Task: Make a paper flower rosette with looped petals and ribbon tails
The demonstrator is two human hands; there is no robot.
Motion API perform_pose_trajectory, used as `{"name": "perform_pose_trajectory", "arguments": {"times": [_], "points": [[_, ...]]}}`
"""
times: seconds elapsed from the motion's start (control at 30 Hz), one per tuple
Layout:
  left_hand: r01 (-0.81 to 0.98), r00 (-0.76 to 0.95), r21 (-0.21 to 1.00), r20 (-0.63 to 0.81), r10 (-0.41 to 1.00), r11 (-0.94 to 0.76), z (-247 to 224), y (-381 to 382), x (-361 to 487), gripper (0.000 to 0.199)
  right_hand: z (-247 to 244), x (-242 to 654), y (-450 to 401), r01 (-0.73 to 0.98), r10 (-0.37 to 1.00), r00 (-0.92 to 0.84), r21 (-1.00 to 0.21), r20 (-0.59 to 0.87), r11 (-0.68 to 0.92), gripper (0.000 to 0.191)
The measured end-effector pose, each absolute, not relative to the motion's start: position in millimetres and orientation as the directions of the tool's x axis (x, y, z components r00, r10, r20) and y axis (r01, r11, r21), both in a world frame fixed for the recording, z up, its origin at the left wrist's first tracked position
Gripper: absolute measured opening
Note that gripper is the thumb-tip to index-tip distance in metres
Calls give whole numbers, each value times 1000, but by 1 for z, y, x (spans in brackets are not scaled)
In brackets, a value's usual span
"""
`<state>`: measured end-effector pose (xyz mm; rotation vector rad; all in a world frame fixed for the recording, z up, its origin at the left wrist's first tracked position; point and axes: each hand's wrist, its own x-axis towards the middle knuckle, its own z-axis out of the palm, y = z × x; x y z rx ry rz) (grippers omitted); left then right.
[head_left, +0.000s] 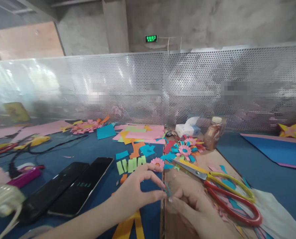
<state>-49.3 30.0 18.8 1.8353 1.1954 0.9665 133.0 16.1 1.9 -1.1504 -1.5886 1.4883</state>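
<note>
My left hand (148, 186) reaches in from the lower left, its thumb and index finger pinched at a small blue paper strip (167, 190). On the other side of the strip, my right hand (191, 200) pinches it with fingers curled, slightly blurred. Red and yellow handled scissors (234, 192) lie open beside my right hand. Just beyond my left hand are cut green paper strips (130, 165) and a small pink paper flower (157, 163). Layered pink and blue paper flowers (184, 150) sit past the scissors' tips.
Two dark phones (81, 186) lie at left near a purple glue gun (25, 176). A tissue box (187, 129) and a brown bottle (212, 134) stand at the back, before a perforated metal screen (138, 76). Paper scraps and white tissue (274, 212) lie at right.
</note>
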Motion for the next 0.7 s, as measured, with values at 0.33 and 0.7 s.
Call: {"name": "perform_pose_trajectory", "arguments": {"times": [0.33, 0.7], "points": [[316, 310, 904, 188, 932, -288, 14, 33, -46, 6, -13, 132, 26, 158, 914, -394, -987, -92, -32, 53], [331, 308, 878, 245, 919, -345, 16, 25, -47, 6, 4, 135, 17, 221, 939, -308, -948, 156, 230, 32]]}}
